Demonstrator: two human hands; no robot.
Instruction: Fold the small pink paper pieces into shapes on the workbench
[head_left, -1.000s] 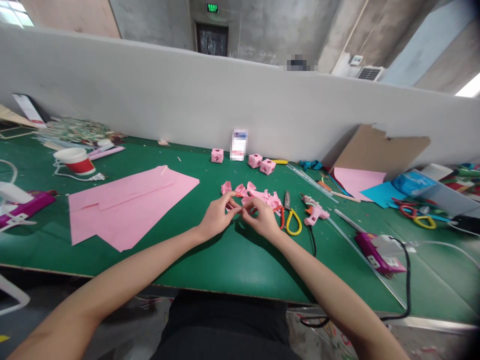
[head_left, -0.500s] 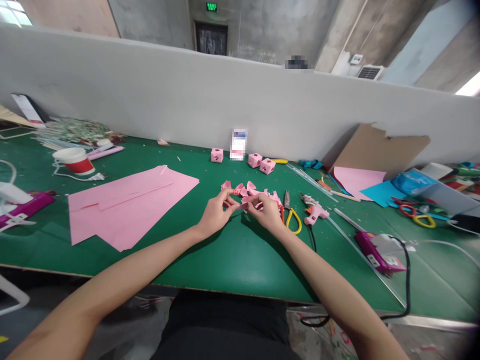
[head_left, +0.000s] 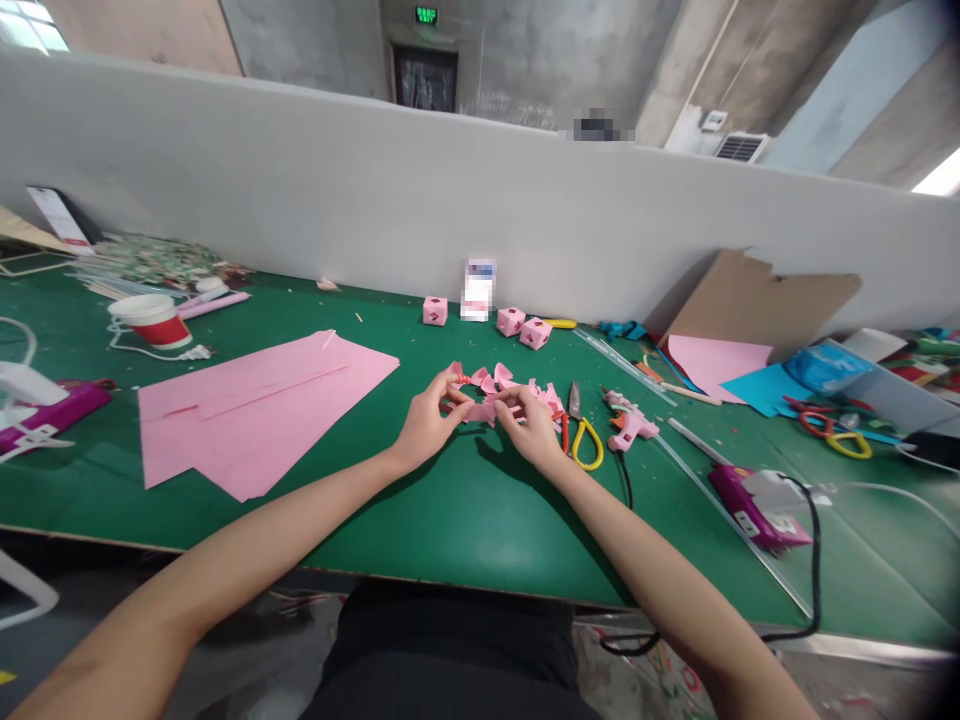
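Between my two hands is a small strip of pink paper (head_left: 481,411), held just above the green table. My left hand (head_left: 433,418) pinches its left end between thumb and fingers. At the other end my right hand (head_left: 527,418) grips it the same way. Just behind the hands lies a heap of folded pink paper pieces (head_left: 501,377), partly hidden by the fingers. Scissors with yellow and red handles (head_left: 587,443) rest to the right of my right hand. Beyond them is a pink glue gun (head_left: 631,427) with a black cord.
Three pink paper cubes (head_left: 435,311) sit near the partition. Large pink sheets (head_left: 262,420) spread over the table's left side, near a paper cup (head_left: 154,322). A purple power strip (head_left: 757,510), a second pair of scissors (head_left: 847,443) and cardboard (head_left: 757,300) are at the right.
My hands have moved slightly apart, and more of the pink strip shows between them. The things on the table keep their places.
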